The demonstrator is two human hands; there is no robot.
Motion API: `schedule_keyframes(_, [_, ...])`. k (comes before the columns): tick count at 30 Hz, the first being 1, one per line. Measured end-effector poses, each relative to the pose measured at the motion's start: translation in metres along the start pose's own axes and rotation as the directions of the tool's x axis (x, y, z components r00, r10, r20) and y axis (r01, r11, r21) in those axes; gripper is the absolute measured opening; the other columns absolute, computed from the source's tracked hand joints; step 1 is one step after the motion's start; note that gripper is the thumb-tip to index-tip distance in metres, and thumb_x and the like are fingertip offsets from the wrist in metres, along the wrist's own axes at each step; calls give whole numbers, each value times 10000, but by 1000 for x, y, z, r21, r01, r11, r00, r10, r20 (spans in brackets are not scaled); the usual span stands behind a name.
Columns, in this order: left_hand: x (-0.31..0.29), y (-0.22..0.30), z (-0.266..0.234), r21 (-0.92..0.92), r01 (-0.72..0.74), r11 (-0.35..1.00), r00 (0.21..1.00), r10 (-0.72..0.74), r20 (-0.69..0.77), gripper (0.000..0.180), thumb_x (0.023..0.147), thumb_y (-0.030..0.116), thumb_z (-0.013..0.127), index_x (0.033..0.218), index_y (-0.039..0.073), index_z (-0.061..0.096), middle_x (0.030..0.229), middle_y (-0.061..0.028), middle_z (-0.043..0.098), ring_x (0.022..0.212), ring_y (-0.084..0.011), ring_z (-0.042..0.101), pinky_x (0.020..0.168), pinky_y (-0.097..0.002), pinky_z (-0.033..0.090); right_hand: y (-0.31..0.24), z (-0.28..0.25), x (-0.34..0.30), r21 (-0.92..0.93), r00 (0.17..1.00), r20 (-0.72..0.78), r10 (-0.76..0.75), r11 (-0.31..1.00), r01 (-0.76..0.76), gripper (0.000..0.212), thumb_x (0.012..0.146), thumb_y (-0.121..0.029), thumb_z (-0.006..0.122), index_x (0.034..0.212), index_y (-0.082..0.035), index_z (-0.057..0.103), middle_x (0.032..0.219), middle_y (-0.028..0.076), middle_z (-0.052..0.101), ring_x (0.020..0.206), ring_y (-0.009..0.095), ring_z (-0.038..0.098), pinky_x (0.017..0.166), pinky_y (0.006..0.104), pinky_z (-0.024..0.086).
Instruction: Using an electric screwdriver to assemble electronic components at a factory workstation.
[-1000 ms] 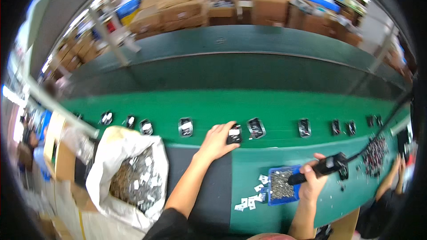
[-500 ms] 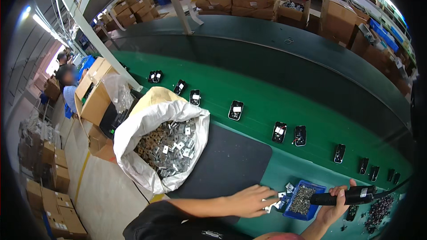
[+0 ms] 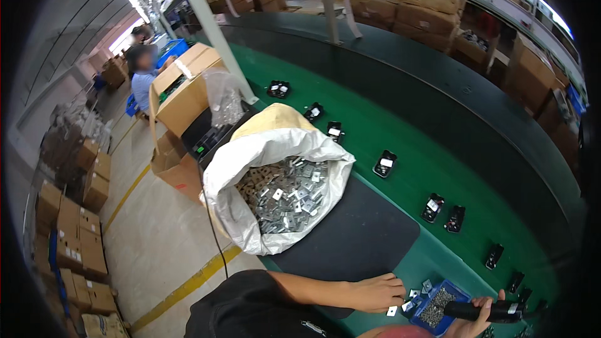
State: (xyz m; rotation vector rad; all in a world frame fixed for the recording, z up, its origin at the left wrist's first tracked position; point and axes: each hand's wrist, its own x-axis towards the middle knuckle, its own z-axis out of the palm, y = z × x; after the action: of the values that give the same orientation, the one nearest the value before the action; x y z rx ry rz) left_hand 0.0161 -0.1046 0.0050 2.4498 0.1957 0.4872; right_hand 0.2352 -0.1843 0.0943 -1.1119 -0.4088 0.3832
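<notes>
My right hand (image 3: 483, 313) is wrapped round a black electric screwdriver (image 3: 501, 312), which lies nearly level. Its front end reaches over a blue tray (image 3: 446, 327) filled with small screws (image 3: 436, 308). My left hand (image 3: 380, 292) is palm down on the green bench, left of the tray. Its fingers are bent and slightly apart, with nothing visible in them. Several small square metal plates (image 3: 392, 311) lie beside the fingertips, between that hand and the tray. What is under the fingers is hidden.
A large white sack (image 3: 220, 169) of metal plates stands left of a dark mat (image 3: 357, 225). Black device housings (image 3: 385, 163) lie along the green conveyor (image 3: 410, 178). Cardboard boxes (image 3: 188, 97) stand at the left, with a person (image 3: 143, 81) beyond them.
The view has turned left, so the sack and bench appear farther right. My left fingers are drawn closer together than before. My right hand keeps the screwdriver over the tray.
</notes>
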Motion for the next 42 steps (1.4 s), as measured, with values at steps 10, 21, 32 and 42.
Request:
schedule_keyframes(10, [10, 2, -20, -131, 67, 989, 994, -55, 92, 291, 765, 102, 641, 1037, 55, 549, 982, -69, 519, 962, -244, 517, 837, -367, 416, 15, -10, 0, 61, 998, -58, -21, 998, 25, 501, 810, -80, 609, 1256, 4, 396, 752, 29, 470, 697, 120, 454, 690, 280, 402])
schedule_keyframes(21, [10, -12, -25, -69, 51, 996, 999, -49, 22, 67, 813, 92, 555, 803, 26, 555, 803, -101, 535, 752, -260, 574, 658, -347, 511, 10, -19, 9, 151, 1000, 24, -5, 989, 1, 515, 811, -119, 618, 1267, -10, 405, 755, 19, 444, 698, 115, 425, 692, 300, 390])
schedule_keyframes(32, [77, -61, -76, -223, 390, 894, 814, -447, -371, 103, 778, 54, 684, 873, 35, 648, 822, -103, 637, 704, -212, 641, 606, -305, 510, 19, 4, 15, 86, 999, 32, 2, 996, -5, 487, 802, -86, 614, 1235, 19, 418, 740, 51, 509, 708, 154, 488, 710, 330, 423])
schedule_keyframes(42, [143, -129, -75, 198, 371, 907, 859, -254, -445, 114, 720, 161, 732, 793, 92, 679, 897, -14, 667, 921, -221, 584, 854, -377, 377, 21, -5, 19, 105, 993, 117, 3, 994, -16, 500, 831, -114, 584, 1286, -21, 401, 782, 34, 460, 734, 131, 442, 741, 317, 394])
